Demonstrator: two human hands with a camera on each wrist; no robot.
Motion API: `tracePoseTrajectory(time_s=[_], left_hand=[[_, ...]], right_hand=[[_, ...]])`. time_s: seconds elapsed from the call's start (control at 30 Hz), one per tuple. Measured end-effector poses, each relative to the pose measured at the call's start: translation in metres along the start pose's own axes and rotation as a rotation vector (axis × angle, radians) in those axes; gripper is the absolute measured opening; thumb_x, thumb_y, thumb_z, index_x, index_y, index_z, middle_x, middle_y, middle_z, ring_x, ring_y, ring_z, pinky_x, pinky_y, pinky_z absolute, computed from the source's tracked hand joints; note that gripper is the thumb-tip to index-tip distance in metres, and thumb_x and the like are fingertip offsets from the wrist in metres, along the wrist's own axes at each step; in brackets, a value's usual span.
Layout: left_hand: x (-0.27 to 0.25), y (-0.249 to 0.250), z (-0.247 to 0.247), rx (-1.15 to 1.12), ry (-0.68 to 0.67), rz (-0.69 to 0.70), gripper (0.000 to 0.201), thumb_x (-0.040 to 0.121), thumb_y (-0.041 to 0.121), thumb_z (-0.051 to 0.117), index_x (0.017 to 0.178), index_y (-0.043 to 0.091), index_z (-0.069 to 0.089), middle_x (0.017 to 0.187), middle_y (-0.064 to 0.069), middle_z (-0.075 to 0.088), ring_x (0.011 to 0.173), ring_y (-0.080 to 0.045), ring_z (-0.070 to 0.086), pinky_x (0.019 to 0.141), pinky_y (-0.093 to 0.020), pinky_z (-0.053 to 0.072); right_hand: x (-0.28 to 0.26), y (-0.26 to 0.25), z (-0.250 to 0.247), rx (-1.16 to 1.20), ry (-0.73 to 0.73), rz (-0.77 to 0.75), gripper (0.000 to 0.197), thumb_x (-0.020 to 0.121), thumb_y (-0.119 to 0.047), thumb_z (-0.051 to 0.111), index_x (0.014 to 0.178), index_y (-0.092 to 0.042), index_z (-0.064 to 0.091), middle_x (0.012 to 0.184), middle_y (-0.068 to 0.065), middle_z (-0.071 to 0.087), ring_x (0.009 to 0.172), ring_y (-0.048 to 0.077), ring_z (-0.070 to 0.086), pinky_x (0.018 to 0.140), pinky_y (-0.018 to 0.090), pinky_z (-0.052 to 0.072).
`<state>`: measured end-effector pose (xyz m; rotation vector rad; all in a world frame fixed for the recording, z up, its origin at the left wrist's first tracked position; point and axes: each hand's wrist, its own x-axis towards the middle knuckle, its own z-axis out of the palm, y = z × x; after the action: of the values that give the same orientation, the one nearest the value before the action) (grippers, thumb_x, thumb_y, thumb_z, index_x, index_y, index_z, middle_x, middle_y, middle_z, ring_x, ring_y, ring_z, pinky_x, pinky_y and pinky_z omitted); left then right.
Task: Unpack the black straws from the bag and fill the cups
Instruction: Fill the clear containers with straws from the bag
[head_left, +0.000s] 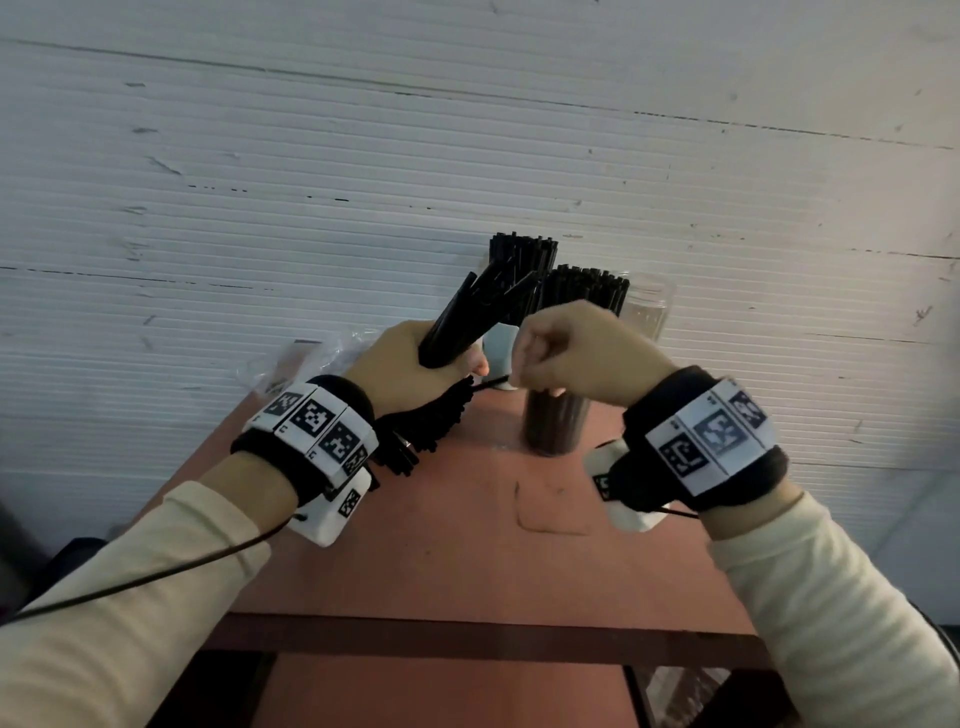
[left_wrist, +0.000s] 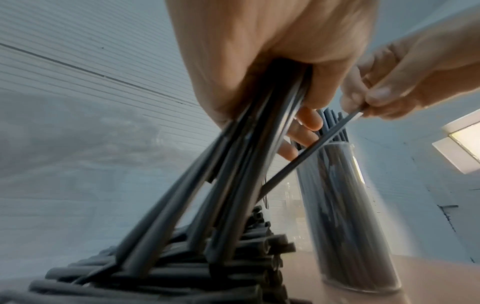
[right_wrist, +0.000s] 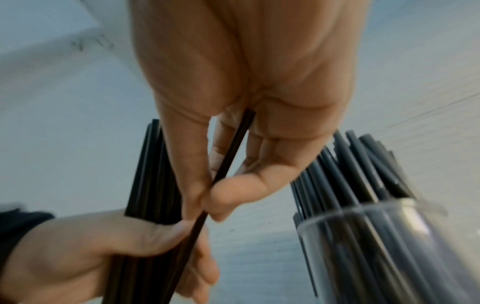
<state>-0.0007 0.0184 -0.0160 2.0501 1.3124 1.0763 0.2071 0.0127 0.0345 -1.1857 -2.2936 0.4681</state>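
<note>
The black straws (head_left: 467, 317) are thin, matte tubes (bunched, fanning upward). The left hand (head_left: 410, 364) grips the bunch; the right hand (head_left: 576, 358), just beside, pinches a single straw (right_wrist: 223, 174).

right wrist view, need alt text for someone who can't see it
A right hand pinches a single black straw between thumb and fingers. Below it the left hand grips a bundle of straws; a clear cup packed with straws stands at right.
</note>
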Motion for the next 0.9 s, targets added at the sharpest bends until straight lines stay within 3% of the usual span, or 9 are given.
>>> tracePoseTrajectory(time_s=[0.13, 0.2, 0.27, 0.37, 0.47, 0.53, 0.67, 0.77, 0.9], left_hand=[[0.002, 0.016, 0.005, -0.065, -0.082, 0.065, 0.018, 0.096, 0.028, 0.057, 0.099, 0.019, 0.073, 0.092, 0.006, 0.075, 0.09, -0.01, 0.07, 0.089, -0.027, 0.05], [0.004, 0.024, 0.012, -0.127, -0.091, 0.107, 0.015, 0.096, 0.024, 0.058, 0.091, 0.015, 0.069, 0.081, 0.004, 0.073, 0.081, -0.012, 0.07, 0.082, -0.024, 0.051], [0.005, 0.031, 0.021, -0.218, -0.064, 0.119, 0.016, 0.094, 0.027, 0.061, 0.08, 0.019, 0.063, 0.066, 0.003, 0.065, 0.07, -0.016, 0.065, 0.078, -0.026, 0.051], [0.006, 0.036, 0.039, -0.384, -0.056, 0.086, 0.019, 0.09, 0.03, 0.062, 0.078, 0.017, 0.059, 0.062, 0.001, 0.057, 0.064, -0.015, 0.057, 0.077, -0.029, 0.048], [0.007, 0.039, 0.056, -0.431, -0.126, 0.049, 0.018, 0.092, 0.019, 0.063, 0.077, 0.013, 0.056, 0.068, -0.001, 0.057, 0.068, -0.014, 0.059, 0.08, -0.025, 0.049], [0.008, 0.039, 0.063, -0.439, -0.201, -0.009, 0.016, 0.089, 0.013, 0.068, 0.078, 0.014, 0.057, 0.074, 0.0, 0.06, 0.077, -0.014, 0.063, 0.084, -0.024, 0.05], [0.013, 0.03, 0.066, -0.365, -0.272, -0.125, 0.014, 0.082, 0.011, 0.075, 0.08, 0.015, 0.062, 0.082, 0.001, 0.064, 0.085, -0.01, 0.062, 0.091, -0.029, 0.048], [0.013, 0.029, 0.067, -0.37, -0.291, -0.142, 0.012, 0.081, 0.009, 0.075, 0.082, 0.012, 0.063, 0.087, -0.005, 0.064, 0.089, -0.015, 0.062, 0.095, -0.031, 0.048], [0.012, 0.028, 0.069, -0.362, -0.372, -0.184, 0.009, 0.083, 0.009, 0.073, 0.084, 0.01, 0.064, 0.089, -0.007, 0.063, 0.09, -0.016, 0.061, 0.098, -0.032, 0.046]], right_hand=[[-0.001, -0.01, -0.024, 0.121, 0.235, -0.069, 0.016, 0.072, -0.011, 0.08, 0.08, -0.016, 0.068, 0.076, -0.001, 0.071, 0.068, 0.01, 0.065, 0.07, 0.023, 0.052], [-0.001, -0.016, -0.034, 0.236, 0.327, -0.104, 0.026, 0.071, -0.011, 0.079, 0.089, -0.014, 0.061, 0.081, 0.003, 0.071, 0.069, 0.018, 0.067, 0.069, 0.029, 0.054], [-0.003, -0.024, -0.041, 0.332, 0.388, -0.172, 0.024, 0.075, -0.007, 0.071, 0.092, -0.015, 0.055, 0.086, 0.003, 0.067, 0.069, 0.016, 0.065, 0.068, 0.031, 0.053], [-0.007, -0.032, -0.043, 0.372, 0.472, -0.264, 0.026, 0.08, -0.014, 0.057, 0.106, -0.018, 0.055, 0.104, -0.001, 0.062, 0.093, 0.01, 0.064, 0.086, 0.031, 0.054], [-0.007, -0.034, -0.037, 0.369, 0.44, -0.267, 0.038, 0.089, -0.024, 0.051, 0.126, -0.021, 0.051, 0.124, -0.004, 0.057, 0.114, 0.009, 0.056, 0.095, 0.022, 0.047], [-0.005, -0.032, -0.028, 0.28, 0.383, -0.218, 0.032, 0.095, -0.034, 0.049, 0.124, -0.021, 0.056, 0.121, -0.006, 0.061, 0.109, 0.007, 0.058, 0.09, 0.017, 0.046], [0.002, -0.016, -0.006, -0.038, 0.284, -0.176, 0.032, 0.096, -0.039, 0.054, 0.094, -0.011, 0.069, 0.095, 0.0, 0.066, 0.085, 0.006, 0.06, 0.073, 0.012, 0.043], [0.003, -0.004, 0.003, -0.064, 0.376, -0.284, 0.021, 0.09, -0.027, 0.063, 0.106, -0.013, 0.068, 0.108, -0.004, 0.058, 0.095, 0.001, 0.053, 0.087, 0.007, 0.037], [0.003, 0.004, 0.009, -0.106, 0.381, -0.294, 0.014, 0.086, -0.016, 0.063, 0.096, -0.01, 0.07, 0.103, 0.001, 0.061, 0.097, 0.012, 0.056, 0.094, 0.024, 0.042]])
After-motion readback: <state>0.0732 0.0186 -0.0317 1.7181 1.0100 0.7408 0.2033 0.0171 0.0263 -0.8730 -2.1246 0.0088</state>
